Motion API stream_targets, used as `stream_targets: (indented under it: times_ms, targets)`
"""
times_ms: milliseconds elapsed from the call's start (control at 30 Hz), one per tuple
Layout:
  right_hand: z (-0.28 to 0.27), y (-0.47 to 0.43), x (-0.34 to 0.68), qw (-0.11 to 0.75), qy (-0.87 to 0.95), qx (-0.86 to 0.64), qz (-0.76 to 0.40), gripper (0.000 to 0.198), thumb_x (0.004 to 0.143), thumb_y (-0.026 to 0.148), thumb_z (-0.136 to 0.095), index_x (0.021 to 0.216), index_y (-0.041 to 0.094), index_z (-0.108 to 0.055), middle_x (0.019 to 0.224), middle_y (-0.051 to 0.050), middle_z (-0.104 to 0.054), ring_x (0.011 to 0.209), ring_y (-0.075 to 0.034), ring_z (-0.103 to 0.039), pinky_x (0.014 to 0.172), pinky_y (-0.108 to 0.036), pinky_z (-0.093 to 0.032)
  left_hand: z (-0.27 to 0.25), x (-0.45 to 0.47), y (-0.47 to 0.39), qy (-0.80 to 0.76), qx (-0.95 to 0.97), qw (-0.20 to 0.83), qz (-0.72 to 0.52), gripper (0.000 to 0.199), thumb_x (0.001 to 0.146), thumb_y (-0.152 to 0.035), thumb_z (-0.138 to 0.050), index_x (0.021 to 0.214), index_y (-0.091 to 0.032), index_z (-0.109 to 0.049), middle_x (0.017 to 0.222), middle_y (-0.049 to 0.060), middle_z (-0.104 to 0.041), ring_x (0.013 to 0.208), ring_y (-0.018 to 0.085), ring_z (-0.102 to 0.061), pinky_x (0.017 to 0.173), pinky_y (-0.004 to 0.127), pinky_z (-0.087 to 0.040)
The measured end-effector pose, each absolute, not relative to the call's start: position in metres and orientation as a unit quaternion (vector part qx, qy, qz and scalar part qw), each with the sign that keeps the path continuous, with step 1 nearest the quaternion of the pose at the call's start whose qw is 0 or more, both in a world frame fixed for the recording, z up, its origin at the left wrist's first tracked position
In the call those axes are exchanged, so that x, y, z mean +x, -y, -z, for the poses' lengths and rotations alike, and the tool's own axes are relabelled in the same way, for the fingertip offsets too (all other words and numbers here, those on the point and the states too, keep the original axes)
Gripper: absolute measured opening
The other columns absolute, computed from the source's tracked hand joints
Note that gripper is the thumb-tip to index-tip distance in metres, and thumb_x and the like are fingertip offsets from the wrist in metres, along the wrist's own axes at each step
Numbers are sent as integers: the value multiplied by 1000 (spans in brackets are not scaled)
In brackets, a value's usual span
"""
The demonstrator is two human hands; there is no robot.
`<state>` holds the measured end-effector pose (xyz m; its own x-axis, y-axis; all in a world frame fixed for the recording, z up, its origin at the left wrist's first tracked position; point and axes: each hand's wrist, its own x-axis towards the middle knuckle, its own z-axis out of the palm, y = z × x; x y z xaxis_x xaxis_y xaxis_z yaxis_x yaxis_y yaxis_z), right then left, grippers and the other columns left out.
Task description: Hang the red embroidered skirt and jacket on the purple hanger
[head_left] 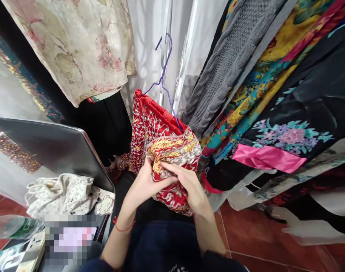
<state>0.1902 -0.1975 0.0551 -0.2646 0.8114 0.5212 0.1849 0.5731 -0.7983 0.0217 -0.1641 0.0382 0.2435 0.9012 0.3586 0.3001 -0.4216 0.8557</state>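
Note:
A red garment [172,196] with gold and silver embroidery hangs in front of me on a purple wire hanger [164,71]. Its plain red inner edge shows at the top. My left hand [150,181] pinches a gathered fold of the embroidered cloth between thumb and fingers. From the other side, my right hand [188,185] is closed on the same fold, thumb and index finger near the left thumb. Some fingertips of both hands are hidden by the cloth.
Hanging at the right are a grey knit garment [234,56] and a black flowered garment [297,113]; a cream floral garment [76,45] hangs upper left. At the left, a dotted white cloth [62,194] and a plastic bottle [16,226] lie near a dark upright panel [53,147].

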Motion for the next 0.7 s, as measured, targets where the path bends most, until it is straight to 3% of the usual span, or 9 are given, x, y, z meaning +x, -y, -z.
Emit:
stream_targets:
  times_ms: [67,133,200,333,400,467,567,700]
  targets:
    - [-58,196,207,520,750,-324,-252,38,103,29,-38,116,24,-74,112,-6,-76,105,-20,-71,93,-36,-54,-33,14,163,-419,722,333,-438,34,80,-30,-68,111,-17,-61,103,7,-72,91,22,-70,86,33,-57]
    - [-59,185,228,596,712,-346,-134,30,98,24,-46,100,24,-76,98,-5,-77,95,-21,-71,90,-37,-54,-34,9,166,-413,738,327,-422,17,79,-24,-61,95,-17,-60,85,3,-71,74,18,-67,74,29,-55]
    - [-56,161,250,633,658,-407,-24,23,90,26,-56,105,24,-73,106,-6,-73,105,-24,-66,96,-42,-51,-39,5,171,-396,762,314,-405,10,76,-21,-57,86,-17,-57,76,0,-67,65,14,-61,67,26,-52]
    - [-43,97,279,478,784,-351,-182,44,84,40,-52,124,25,-63,128,-8,-66,125,-29,-57,109,-47,-43,-55,1,182,-328,811,307,-376,7,73,-17,-54,80,-18,-52,66,-4,-58,56,10,-51,59,23,-45]
    - [-36,77,287,433,807,-323,-239,48,81,47,-52,122,23,-61,124,-9,-67,121,-30,-59,105,-46,-46,-59,-2,185,-320,824,298,-359,8,73,-17,-53,80,-18,-51,66,-4,-57,56,10,-50,59,23,-44]
    - [-32,76,292,409,815,-346,-220,42,79,45,-54,113,21,-63,110,-8,-70,106,-28,-65,96,-44,-49,-57,-7,185,-347,829,266,-349,8,74,-16,-53,81,-19,-51,70,-3,-58,62,12,-54,64,25,-47]
    - [-37,107,299,385,812,-425,-105,21,81,33,-57,95,21,-66,84,-3,-69,78,-21,-63,81,-37,-48,-48,-15,177,-422,810,179,-366,8,76,-17,-54,83,-19,-53,89,4,-61,81,19,-62,80,32,-51]
    - [-61,178,298,403,793,-453,67,10,85,22,-58,91,21,-66,78,-2,-69,67,-18,-60,72,-35,-42,-40,-17,163,-501,761,101,-399,17,76,-17,-56,93,-19,-56,103,9,-60,93,23,-64,88,37,-52]
